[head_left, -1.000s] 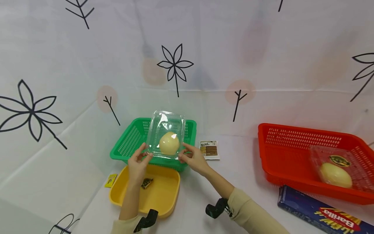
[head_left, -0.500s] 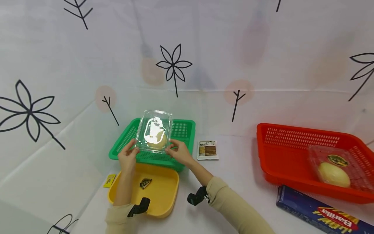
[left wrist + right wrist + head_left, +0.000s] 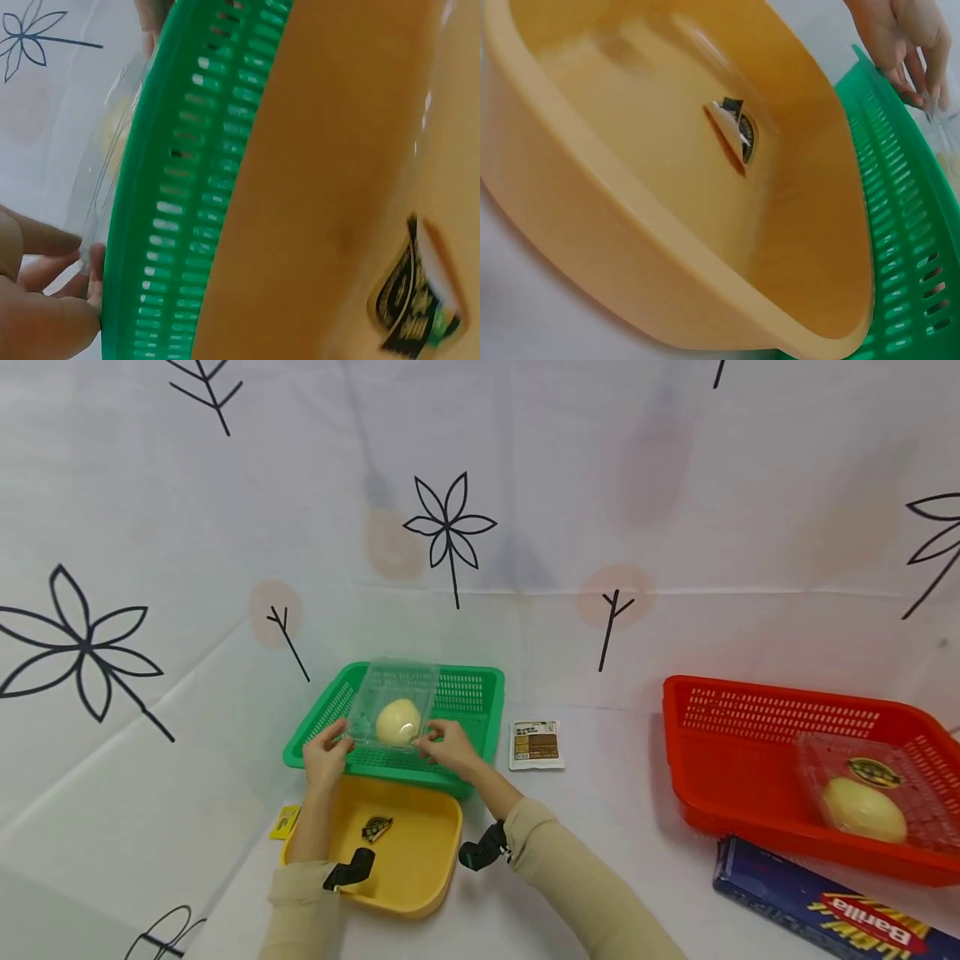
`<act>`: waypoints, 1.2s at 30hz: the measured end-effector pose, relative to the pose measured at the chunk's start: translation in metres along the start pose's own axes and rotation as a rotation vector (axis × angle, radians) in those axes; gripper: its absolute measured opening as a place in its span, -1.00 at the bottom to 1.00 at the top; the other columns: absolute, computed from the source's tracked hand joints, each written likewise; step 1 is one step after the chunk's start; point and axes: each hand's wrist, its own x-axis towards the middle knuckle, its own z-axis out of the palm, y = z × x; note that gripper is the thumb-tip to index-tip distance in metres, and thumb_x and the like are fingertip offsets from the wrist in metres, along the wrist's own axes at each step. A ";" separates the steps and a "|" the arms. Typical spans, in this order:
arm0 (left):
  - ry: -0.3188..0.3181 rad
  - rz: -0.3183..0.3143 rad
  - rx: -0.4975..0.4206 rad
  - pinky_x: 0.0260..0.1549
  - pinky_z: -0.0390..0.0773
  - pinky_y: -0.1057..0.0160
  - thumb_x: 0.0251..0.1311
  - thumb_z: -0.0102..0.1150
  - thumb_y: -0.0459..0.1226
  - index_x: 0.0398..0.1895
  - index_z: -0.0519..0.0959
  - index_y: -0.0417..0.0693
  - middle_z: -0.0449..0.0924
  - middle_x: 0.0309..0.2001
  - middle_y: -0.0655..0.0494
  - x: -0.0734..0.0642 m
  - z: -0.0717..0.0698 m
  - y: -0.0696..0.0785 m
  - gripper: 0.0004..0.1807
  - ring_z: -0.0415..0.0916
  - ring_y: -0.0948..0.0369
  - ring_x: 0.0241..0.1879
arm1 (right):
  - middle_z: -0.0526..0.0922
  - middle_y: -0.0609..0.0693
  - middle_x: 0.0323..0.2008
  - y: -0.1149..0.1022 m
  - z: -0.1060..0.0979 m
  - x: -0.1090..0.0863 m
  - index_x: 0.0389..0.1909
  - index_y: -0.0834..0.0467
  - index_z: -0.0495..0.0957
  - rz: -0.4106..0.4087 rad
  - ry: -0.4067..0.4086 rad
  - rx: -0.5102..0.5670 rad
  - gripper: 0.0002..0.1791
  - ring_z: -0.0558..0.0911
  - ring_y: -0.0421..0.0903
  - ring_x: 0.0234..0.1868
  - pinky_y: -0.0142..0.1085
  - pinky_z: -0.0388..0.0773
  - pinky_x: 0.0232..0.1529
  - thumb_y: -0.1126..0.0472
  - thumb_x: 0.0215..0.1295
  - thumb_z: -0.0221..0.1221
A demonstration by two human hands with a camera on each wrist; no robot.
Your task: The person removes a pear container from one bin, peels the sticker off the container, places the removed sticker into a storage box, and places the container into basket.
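A clear plastic clamshell box (image 3: 401, 681) is tilted over the green basket (image 3: 491, 706), and a smooth, pale yellow round item, like a peeled onion (image 3: 398, 722), shows in its near half. My left hand (image 3: 326, 756) pinches the box's near left corner. At the near right corner my right hand (image 3: 450, 747) pinches the edge between thumb and fingers. From the left wrist, the left hand (image 3: 45, 300) grips the box edge (image 3: 94, 195) just beyond the basket rim. In the right wrist view, the left hand (image 3: 907, 37) appears at top right; the basket wall mostly hides my right fingers.
Nearer stands a yellow basin (image 3: 420, 860) with a curled black-and-gold label (image 3: 377, 828) inside. A yellow packet (image 3: 285, 822) lies left of it, a white-brown sachet (image 3: 536, 745) right of the basket. Farther right are a red basket (image 3: 720, 777) holding another clamshell (image 3: 870, 793) and a blue Barilla box (image 3: 825, 902).
Both hands have carried the clamshell box left and lowered it toward the green basket. Its lid glare has faded, so the pale item shows clearly again.
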 end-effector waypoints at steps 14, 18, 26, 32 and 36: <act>-0.074 0.216 0.425 -0.40 0.49 0.22 0.25 -0.02 -0.44 0.18 0.39 -0.43 0.42 0.11 -0.40 0.020 -0.009 -0.012 -0.58 0.47 -0.18 -0.05 | 0.46 0.31 0.13 0.003 0.003 0.015 0.38 0.35 0.08 0.155 -0.105 0.020 -0.29 0.66 0.10 -0.15 -0.18 0.60 -0.20 0.16 0.33 0.13; -0.096 0.191 0.440 -0.20 0.55 0.01 0.26 -0.01 -0.43 0.17 0.38 -0.45 0.41 0.09 -0.44 0.024 -0.016 -0.011 -0.58 0.43 -0.24 0.00 | 0.40 0.29 0.20 0.002 0.006 0.018 0.42 0.33 -0.05 0.187 -0.162 0.082 -0.24 0.64 0.11 -0.09 -0.18 0.59 -0.14 0.15 0.36 0.10; -0.119 0.112 0.500 -0.08 0.46 -0.14 0.23 0.04 -0.40 0.17 0.38 -0.45 0.38 0.09 -0.49 0.030 -0.018 -0.008 -0.55 0.34 -0.28 0.10 | 0.37 0.24 0.25 0.004 0.007 0.019 0.44 0.31 -0.10 0.219 -0.246 0.054 -0.15 0.57 0.10 0.06 0.02 0.35 0.18 0.11 0.31 0.15; -0.075 0.135 0.515 -0.15 0.48 -0.12 0.21 0.06 -0.41 0.14 0.40 -0.46 0.40 0.06 -0.50 0.031 -0.013 -0.011 -0.57 0.36 -0.28 0.06 | 0.31 0.20 0.30 0.009 0.003 0.019 0.44 0.30 -0.10 0.201 -0.309 0.026 -0.20 0.46 0.15 0.18 0.09 0.22 0.25 0.25 0.32 0.12; -0.033 0.186 0.516 -0.13 0.50 -0.14 0.19 0.10 -0.42 0.10 0.44 -0.46 0.44 0.04 -0.48 0.030 -0.013 -0.013 -0.59 0.44 -0.27 0.00 | 0.29 0.14 0.32 0.011 0.000 0.020 0.44 0.27 -0.08 0.186 -0.336 0.017 -0.22 0.45 0.15 0.19 0.11 0.20 0.25 0.30 0.31 0.11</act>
